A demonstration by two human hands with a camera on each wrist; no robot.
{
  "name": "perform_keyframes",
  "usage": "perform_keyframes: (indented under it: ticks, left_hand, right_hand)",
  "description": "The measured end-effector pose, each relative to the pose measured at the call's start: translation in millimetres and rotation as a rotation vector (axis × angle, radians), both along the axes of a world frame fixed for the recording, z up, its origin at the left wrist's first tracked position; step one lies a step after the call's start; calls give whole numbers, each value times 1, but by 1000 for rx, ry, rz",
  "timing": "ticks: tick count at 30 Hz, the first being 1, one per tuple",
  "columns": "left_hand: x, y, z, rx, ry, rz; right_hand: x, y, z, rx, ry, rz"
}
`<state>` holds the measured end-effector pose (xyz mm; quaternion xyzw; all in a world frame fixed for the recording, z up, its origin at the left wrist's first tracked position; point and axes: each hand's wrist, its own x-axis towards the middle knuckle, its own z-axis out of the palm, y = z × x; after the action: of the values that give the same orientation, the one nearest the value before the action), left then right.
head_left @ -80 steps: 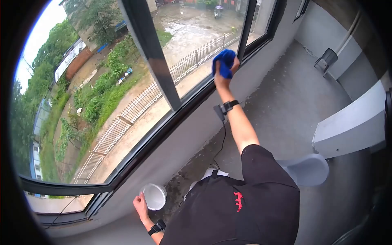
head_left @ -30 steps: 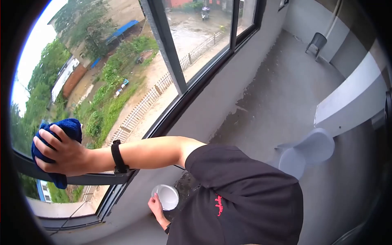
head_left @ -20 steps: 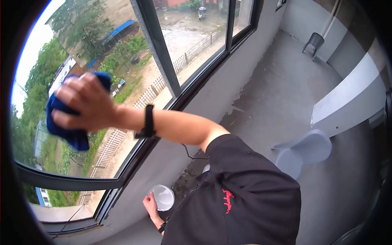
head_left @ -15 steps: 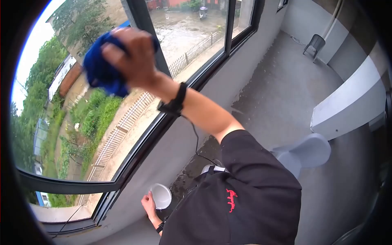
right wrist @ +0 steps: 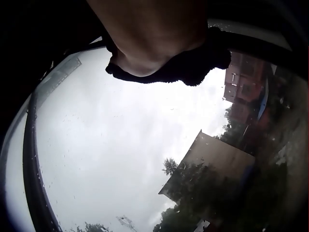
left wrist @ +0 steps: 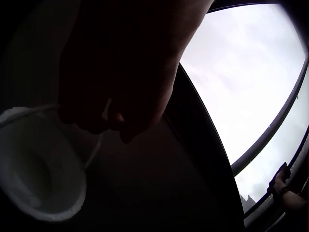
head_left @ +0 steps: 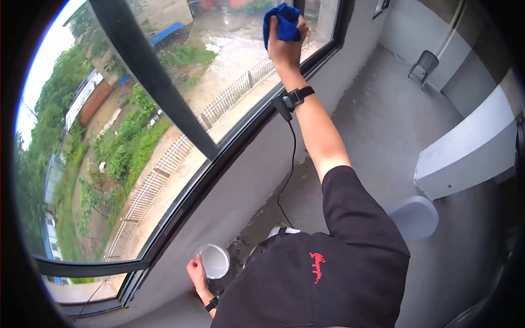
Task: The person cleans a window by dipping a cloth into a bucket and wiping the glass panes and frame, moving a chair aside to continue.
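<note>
In the head view my right hand point(head_left: 285, 52) grips a bunched blue cloth point(head_left: 285, 24) against the window pane at the top, thumb and fingers around it. The right wrist view shows the dark fuzzy edge of the cloth point(right wrist: 195, 77) under the hand, with the glass in front. Down at the lower left my left hand point(head_left: 197, 274) holds a white bucket point(head_left: 217, 263) by its handle. In the left wrist view the handle point(left wrist: 30, 111) runs up into the curled fingers, and the bucket hangs below them, dimly lit.
A dark upright window bar point(head_left: 150, 79) stands left of the right arm. A cable point(head_left: 293, 164) hangs from the right wrist. A grey chair point(head_left: 416, 217) is behind the right shoulder, and a darker chair point(head_left: 426, 61) stands near the far wall. A white pillar point(head_left: 465, 158) is at right.
My right hand has swept the blue cloth from the lower left of the window up and right, past the upright bar. The left hand stays low with the bucket.
</note>
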<state>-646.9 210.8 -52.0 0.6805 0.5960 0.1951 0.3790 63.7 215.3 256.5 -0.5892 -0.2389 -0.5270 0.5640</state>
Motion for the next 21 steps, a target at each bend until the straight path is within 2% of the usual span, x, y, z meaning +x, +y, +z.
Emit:
perform_keyframes:
  ticks: [7, 8, 10, 12, 14, 16, 18, 21]
  left_hand:
    - [59, -10, 8, -12, 0, -132]
    - [66, -9, 8, -15, 10, -163]
    - [78, -3, 7, -29, 9, -212]
    - [99, -4, 16, -37, 22, -326]
    - [116, -2, 18, -74, -8, -381]
    - [133, 4, 20, -98, 13, -469]
    - [148, 8, 18, -128, -14, -513]
    - [181, 13, 27, -99, -15, -632]
  right_hand:
    - [-4, -16, -38, 22, 272, 255]
    - [-2, -19, -48, -16, 283, 226]
    - [-1, -28, -73, -5, 318, 374]
    - [-14, -43, -108, 9, 459, 508]
    - [-46, -69, -137, 22, 619, 650]
    - [-67, -96, -176, 42, 687, 678]
    - [-114, -141, -168, 57, 889, 696]
    - [-139, -197, -191, 170, 1118, 638]
